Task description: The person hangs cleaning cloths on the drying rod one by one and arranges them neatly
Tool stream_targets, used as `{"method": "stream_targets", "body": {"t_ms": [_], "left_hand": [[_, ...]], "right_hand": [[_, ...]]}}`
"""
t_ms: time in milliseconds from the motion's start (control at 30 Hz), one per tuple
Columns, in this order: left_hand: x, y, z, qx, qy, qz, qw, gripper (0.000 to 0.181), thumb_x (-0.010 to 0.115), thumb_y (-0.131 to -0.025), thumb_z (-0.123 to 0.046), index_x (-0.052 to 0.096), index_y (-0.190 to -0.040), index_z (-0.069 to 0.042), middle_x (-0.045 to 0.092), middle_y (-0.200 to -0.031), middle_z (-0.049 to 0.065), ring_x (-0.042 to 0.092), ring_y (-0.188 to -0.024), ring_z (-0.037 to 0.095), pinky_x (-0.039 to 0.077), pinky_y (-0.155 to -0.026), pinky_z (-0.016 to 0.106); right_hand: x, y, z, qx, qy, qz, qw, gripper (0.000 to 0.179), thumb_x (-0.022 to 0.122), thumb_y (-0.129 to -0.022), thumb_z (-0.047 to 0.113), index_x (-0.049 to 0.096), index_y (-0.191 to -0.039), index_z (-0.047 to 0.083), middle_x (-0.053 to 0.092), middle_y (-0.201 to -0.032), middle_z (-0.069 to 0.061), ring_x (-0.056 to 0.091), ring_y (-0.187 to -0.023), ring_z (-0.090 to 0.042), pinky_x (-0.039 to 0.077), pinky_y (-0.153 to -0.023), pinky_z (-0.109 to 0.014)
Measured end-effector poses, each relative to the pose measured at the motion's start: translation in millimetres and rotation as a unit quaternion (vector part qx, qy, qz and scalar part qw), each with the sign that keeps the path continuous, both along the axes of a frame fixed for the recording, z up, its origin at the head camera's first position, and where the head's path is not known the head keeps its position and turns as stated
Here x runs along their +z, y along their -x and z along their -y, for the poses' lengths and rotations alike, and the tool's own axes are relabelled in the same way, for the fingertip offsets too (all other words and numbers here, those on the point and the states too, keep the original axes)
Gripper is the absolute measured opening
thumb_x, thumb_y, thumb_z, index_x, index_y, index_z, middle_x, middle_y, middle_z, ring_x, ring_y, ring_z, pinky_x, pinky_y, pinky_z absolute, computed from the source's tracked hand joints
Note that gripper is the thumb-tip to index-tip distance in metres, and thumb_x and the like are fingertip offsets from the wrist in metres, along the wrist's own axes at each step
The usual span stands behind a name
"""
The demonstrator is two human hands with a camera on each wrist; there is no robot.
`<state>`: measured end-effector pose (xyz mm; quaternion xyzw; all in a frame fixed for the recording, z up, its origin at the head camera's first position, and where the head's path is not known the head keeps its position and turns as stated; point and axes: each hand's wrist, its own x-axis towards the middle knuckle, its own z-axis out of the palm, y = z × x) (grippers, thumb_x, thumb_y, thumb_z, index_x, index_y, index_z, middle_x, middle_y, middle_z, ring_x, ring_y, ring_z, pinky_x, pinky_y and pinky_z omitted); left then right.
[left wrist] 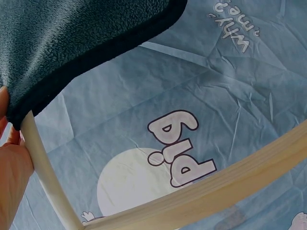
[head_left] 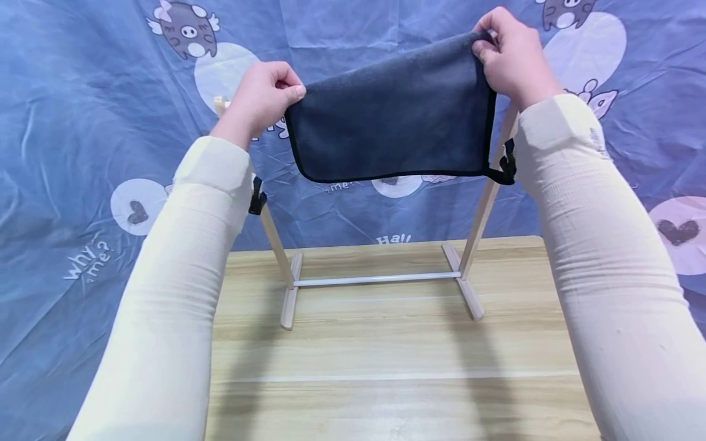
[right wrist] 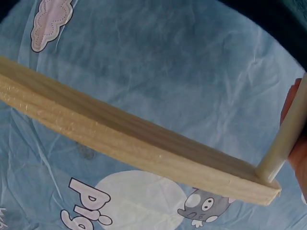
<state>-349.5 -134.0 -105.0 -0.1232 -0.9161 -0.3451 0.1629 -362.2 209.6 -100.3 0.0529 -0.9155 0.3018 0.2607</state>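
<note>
A dark grey towel (head_left: 391,116) with black edging hangs stretched between both hands at the top of a wooden rack. My left hand (head_left: 261,98) pinches its upper left corner between thumb and fingers. Slightly higher, my right hand (head_left: 515,61) grips the upper right corner. In the left wrist view the towel (left wrist: 86,33) meets the rack's pale top rail (left wrist: 48,172), with the left hand (left wrist: 14,165) right beside it. The right wrist view has the right hand (right wrist: 300,158) partly behind the top rail (right wrist: 283,139); most of that hand is out of frame.
The rack's wooden uprights (head_left: 480,226) stand on flat feet (head_left: 290,291), joined low down by a white bar (head_left: 375,280). Under it is a light wood-grain table (head_left: 386,349). A creased blue cloth backdrop (head_left: 66,153) with cartoon pigs hangs close behind.
</note>
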Motion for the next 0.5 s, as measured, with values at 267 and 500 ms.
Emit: {"method": "stream_targets", "body": {"t_ms": [267,500], "left_hand": [[-1.2,1.5,-1.2,-0.009,-0.015,-0.003,0.9999,0.015,0.055,-0.092,-0.018,0.056,-0.077,-0.017,0.048,-0.073,-0.005,0.043,-0.073,0.009,0.036,-0.065,0.023],[-1.7,2.8,0.2,-0.007,-0.006,-0.001,1.0,0.014,0.054,-0.092,-0.02,0.056,-0.078,-0.017,0.048,-0.075,-0.005,0.043,-0.074,0.009,0.036,-0.066,0.024]], "right_hand": [[-0.3,1.0,-1.2,-0.021,0.047,-0.004,0.9987,0.01,0.047,-0.095,0.028,0.055,-0.098,0.033,0.037,-0.082,0.018,0.04,-0.093,-0.012,0.032,-0.082,-0.022],[-2.8,-0.8,-2.9,0.007,0.136,0.016,0.9906,0.01,0.053,-0.093,0.023,0.061,-0.095,0.029,0.041,-0.085,0.017,0.038,-0.082,0.0,0.034,-0.073,-0.018]]}}
